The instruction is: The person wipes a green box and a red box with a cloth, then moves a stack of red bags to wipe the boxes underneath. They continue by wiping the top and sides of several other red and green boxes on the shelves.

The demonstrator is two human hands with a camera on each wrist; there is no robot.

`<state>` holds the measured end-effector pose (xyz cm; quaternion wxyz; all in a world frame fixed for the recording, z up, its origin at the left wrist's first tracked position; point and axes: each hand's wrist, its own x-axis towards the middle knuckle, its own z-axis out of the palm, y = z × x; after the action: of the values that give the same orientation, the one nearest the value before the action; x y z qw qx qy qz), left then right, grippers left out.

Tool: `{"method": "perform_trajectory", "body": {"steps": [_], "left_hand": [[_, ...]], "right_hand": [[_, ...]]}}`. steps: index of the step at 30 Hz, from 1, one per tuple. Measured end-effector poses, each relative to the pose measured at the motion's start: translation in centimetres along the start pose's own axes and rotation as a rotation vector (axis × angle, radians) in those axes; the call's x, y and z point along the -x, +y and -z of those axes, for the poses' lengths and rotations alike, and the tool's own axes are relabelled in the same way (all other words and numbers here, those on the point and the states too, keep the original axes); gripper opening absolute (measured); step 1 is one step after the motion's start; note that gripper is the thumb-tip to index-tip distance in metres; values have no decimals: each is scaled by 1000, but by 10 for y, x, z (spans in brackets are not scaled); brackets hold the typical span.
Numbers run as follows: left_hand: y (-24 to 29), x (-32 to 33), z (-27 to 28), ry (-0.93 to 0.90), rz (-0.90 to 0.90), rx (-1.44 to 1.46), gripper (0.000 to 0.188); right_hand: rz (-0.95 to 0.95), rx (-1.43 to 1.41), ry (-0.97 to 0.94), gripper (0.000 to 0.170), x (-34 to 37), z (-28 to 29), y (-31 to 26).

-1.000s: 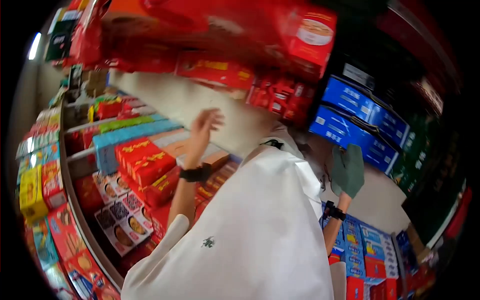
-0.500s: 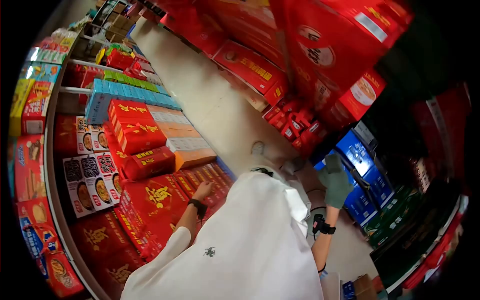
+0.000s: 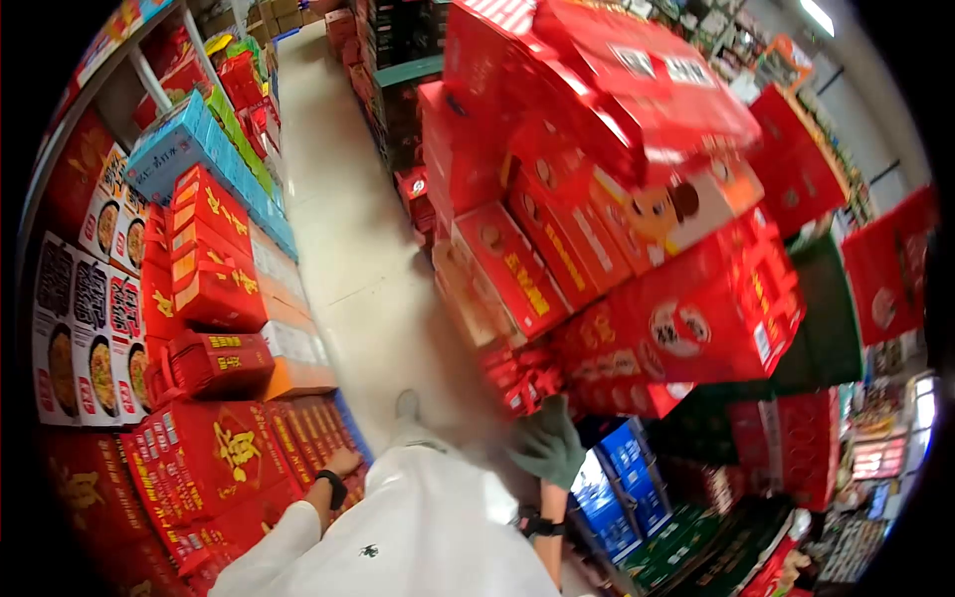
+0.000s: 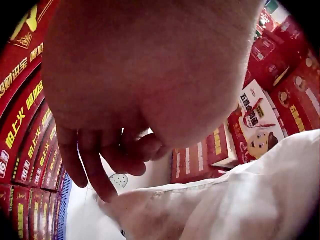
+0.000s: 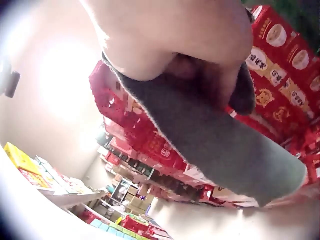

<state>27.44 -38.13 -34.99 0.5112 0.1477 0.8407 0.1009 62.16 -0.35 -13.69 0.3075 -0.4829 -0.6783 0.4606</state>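
Note:
In the head view my left hand (image 3: 343, 463) hangs beside low stacks of red boxes (image 3: 310, 430) at the left. Its fingers droop loosely and hold nothing in the left wrist view, where the hand (image 4: 115, 120) hangs above the floor and near a trouser leg. A grey-green cloth (image 3: 549, 445) covers most of my right hand (image 3: 552, 488), to the right of my body. In the right wrist view the cloth (image 5: 220, 145) runs through the grip of my right hand (image 5: 185, 50) and hides most fingers.
A pale aisle floor (image 3: 343, 239) runs ahead between the displays. Piled red cartons (image 3: 572, 259) and bags rise at the right, above blue boxes (image 3: 622, 478) and dark green boxes (image 3: 676, 542). Noodle packs (image 3: 95, 328) and light-blue boxes (image 3: 184, 149) line the left.
The head view has swung, bringing more aisle and the right-hand pile into sight. My left hand has dropped from in front of me to my side; the cloth remains with my right hand.

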Motion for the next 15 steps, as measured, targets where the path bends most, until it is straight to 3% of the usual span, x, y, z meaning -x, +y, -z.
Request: {"method": "perform_trajectory", "body": {"steps": [1,3,4,7,13,15], "left_hand": [[-33,-51,-10,76,-94,-11,55],[-27,-65,27,-31,-216,-135,36],[-31,-85,33,40,-168,-73,35],[-32,-130,59,319,-403,-187,36],[15,-137,126,149,-180,354,40],[25,-133,147,197,-211,397,40]], "right_hand": [[-25,-15,19,55,-1,-16,-9],[-56,-43,53,53,-4,-46,-25],[-67,-52,68,52,-5,-60,-31],[-89,-75,90,49,-14,-94,-44],[-85,-123,-7,43,-53,-165,-69],[-59,-183,-119,37,-72,-192,-83]]}}
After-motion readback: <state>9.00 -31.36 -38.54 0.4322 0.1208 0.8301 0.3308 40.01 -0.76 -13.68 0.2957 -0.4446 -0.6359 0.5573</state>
